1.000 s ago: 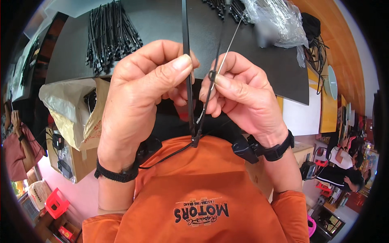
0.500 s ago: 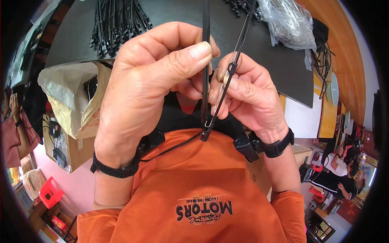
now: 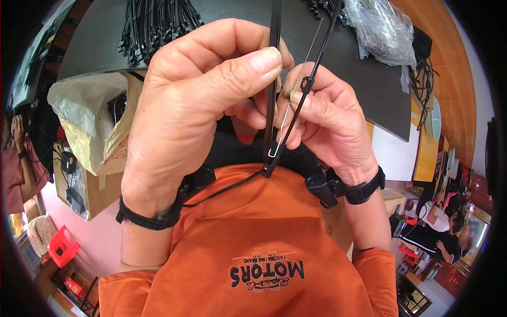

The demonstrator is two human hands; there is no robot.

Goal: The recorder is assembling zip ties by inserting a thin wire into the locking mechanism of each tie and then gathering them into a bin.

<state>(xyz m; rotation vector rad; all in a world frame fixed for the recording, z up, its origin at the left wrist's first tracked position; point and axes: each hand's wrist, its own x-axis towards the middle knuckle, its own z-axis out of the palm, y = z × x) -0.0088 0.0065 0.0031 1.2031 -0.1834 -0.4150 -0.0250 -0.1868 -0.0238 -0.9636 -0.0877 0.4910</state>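
Between my hands is a black hinged rod assembly (image 3: 268,170), its two arms joined at the lower end in a narrow V. My left hand (image 3: 185,95) pinches the wider flat arm (image 3: 274,31) between thumb and fingers. With thumb and fingertips, my right hand (image 3: 335,119) grips the thinner black arm (image 3: 323,47), just below a small black collar (image 3: 307,83) on it. A thin metal wire (image 3: 310,46) runs beside that arm through my right fingers. Its bent lower end (image 3: 273,154) lies at the joint; whether it is hooked in, I cannot tell.
Behind my hands, a dark table (image 3: 364,87) bears a bundle of black rods (image 3: 153,31) and a clear plastic bag (image 3: 383,31). At left, an open paper sack (image 3: 79,121) stands above a cardboard box (image 3: 100,193). Other people (image 3: 438,232) are at far right.
Both hands have risen slightly with the rod assembly. The wire now stands farther from the thin arm, and its bent end shows more plainly near the joint.
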